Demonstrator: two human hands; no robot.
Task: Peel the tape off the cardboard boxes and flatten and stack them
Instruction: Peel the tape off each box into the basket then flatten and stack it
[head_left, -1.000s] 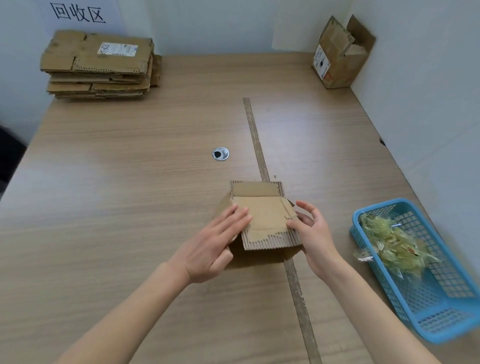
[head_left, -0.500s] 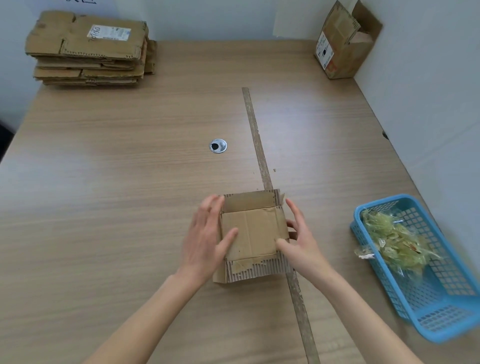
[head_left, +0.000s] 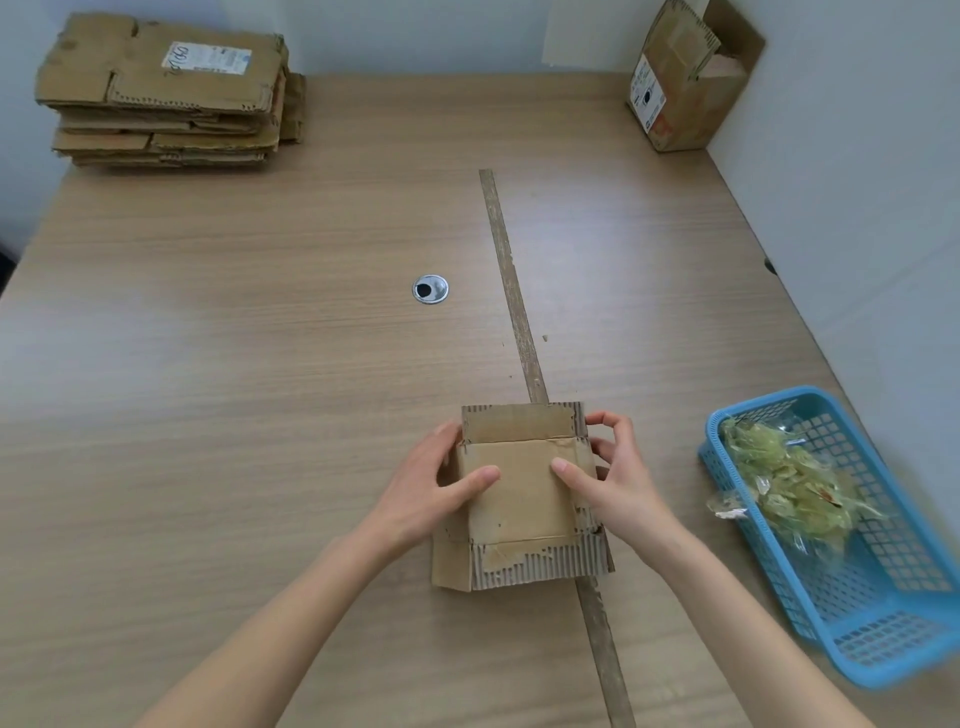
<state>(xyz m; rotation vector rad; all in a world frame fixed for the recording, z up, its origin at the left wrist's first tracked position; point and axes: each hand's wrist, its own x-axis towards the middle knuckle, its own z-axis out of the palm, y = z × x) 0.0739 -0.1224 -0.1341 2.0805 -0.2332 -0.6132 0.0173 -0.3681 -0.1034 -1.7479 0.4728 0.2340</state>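
— Where's the box you're on?

— The small cardboard box (head_left: 524, 488) sits on the table (head_left: 260, 415) right in front of me, over the worn strip (head_left: 511, 291) that runs down the middle. My left hand (head_left: 431, 488) grips its left side, thumb lying on the top panel; my right hand (head_left: 613, 478) grips the right side the same way, fingers curled round the far corner.

— Is it flat?

— Nearly, I'd judge. The panels lie folded over one another, though the left edge shows a side wall not fully down. I see torn paper along the near flap (no shiny tape that I can make out), so the peeling on this one looks finished.

— And the others?

— A stack of flattened boxes (head_left: 166, 93) lies in the far left corner, well apart from my hands. The blue basket (head_left: 883, 613) to my right holds a wad of peeled tape (head_left: 784, 478).

— What's left?

— Press this one flat and carry it to the stack. Then there's the open box (head_left: 685, 88) standing in the far right corner against the wall, not yet flattened; whether it has tape on it I cannot tell.
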